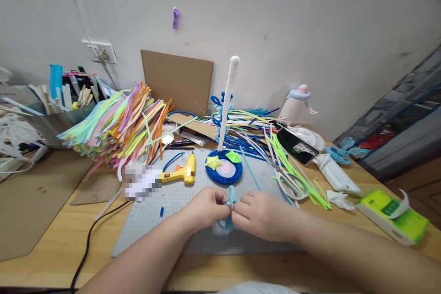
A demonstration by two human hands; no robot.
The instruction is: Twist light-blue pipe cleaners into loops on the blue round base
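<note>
A light blue pipe cleaner, bent into loops, is pinched between my two hands over the grey cutting mat. My left hand grips it from the left with thumb and fingers. From the other side my right hand, slightly blurred, has closed fingers on it as well. Just beyond them stands a round dark blue base with a yellow star, a green star and a pale pink disc. A white wrapped post rises from the base, with blue looped pieces behind it.
A yellow glue gun lies left, its black cord trailing forward. Scissors, loose pipe cleaners, a phone and a green packet lie right. A large pipe cleaner bundle and cardboard stand behind.
</note>
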